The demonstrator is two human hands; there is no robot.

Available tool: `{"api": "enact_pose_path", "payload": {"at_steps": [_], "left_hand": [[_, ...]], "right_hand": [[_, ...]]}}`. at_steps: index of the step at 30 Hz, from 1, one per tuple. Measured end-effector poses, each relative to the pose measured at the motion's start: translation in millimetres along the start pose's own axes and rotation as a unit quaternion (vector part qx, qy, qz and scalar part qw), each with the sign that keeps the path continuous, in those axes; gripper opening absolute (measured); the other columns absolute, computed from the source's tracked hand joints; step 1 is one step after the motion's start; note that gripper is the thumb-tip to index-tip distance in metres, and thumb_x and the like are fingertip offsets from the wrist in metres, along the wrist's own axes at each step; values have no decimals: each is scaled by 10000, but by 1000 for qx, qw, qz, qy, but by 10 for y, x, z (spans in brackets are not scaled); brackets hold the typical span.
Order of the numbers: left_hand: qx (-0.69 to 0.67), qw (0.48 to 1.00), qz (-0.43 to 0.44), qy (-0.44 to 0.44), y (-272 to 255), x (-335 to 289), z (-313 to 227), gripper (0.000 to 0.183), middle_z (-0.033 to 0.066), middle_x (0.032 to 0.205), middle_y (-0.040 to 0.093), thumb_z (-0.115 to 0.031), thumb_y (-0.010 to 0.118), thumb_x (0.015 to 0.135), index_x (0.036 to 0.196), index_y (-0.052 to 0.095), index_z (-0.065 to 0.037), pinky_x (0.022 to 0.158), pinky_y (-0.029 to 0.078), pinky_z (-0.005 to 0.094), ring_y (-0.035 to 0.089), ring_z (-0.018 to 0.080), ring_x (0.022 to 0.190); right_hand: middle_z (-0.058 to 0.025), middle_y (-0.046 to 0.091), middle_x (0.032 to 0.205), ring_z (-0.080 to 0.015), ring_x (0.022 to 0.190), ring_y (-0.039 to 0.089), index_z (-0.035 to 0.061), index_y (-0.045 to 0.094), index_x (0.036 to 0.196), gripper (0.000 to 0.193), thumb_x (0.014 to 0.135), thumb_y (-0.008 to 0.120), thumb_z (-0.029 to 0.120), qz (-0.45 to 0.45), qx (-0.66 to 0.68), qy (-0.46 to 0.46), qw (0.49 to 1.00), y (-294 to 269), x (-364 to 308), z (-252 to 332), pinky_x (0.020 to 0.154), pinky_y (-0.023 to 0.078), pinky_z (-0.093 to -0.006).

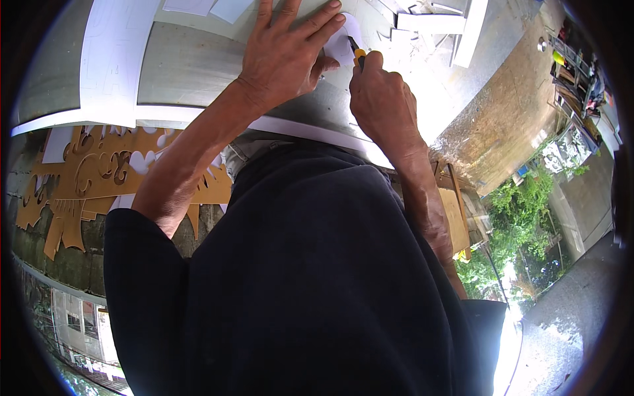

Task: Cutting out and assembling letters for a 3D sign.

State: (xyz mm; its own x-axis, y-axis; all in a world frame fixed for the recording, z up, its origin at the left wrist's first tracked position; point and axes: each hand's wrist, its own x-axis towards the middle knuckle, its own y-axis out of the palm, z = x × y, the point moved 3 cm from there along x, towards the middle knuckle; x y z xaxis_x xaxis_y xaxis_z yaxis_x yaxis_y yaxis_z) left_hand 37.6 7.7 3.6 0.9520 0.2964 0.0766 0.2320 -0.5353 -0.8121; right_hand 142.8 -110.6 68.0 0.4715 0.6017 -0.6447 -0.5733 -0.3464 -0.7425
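My left hand [285, 56] lies with its fingers spread at the top of the view, fingertips over the left edge of a small white sheet piece [340, 51] with a rounded end. My right hand [386, 99] is closed round a yellow and black craft knife [358, 54], its dark tip on or just above the white piece. My fingers partly cover that piece, so its full outline is hidden. Both hands are over a grey worktable [191, 63] with a white front edge.
A long white sheet [109, 59] with faint outlines crosses the table at left. White strips [432, 25] and thin offcuts lie at upper right, in glare. Brown cut-out sheets [92, 165] are below the table's left side. A brown board surface [508, 112] and green plants [522, 211] are at right.
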Motion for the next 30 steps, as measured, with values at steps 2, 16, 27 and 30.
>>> {"api": "enact_pose_path", "payload": {"at_steps": [2,16,27,30], "left_hand": [[-2,1000,-1,-2,6,10,9,645,119,1569,447,-397,793,819,1341,648,-46,1188,116,735,199,478,1529],[0,1000,1,-4,5,10,-9,631,132,1543,482,-412,775,834,1327,657,-37,1194,98,732,212,479,1524],[3,1000,-19,5,43,-9,19,623,131,1543,471,-428,760,845,1323,659,-42,1186,116,742,211,483,1520],[4,1000,-19,7,34,-6,4,621,128,1553,454,-425,759,845,1323,658,-41,1185,122,743,212,483,1517]], "right_hand": [[-293,685,731,-478,739,718,-24,506,976,156,968,557,123,5,3,6,1000,18,-9,-14,687,575,-538],[-283,685,725,-468,713,716,-21,505,974,177,984,561,147,3,4,3,1000,37,-37,-19,669,575,-533],[-297,669,711,-502,712,692,-7,479,997,244,1049,512,229,-2,6,8,1000,85,-75,-54,664,541,-576],[-298,668,711,-504,712,690,-8,477,995,242,1049,512,225,4,12,23,1000,65,-82,-40,665,540,-576]]}}
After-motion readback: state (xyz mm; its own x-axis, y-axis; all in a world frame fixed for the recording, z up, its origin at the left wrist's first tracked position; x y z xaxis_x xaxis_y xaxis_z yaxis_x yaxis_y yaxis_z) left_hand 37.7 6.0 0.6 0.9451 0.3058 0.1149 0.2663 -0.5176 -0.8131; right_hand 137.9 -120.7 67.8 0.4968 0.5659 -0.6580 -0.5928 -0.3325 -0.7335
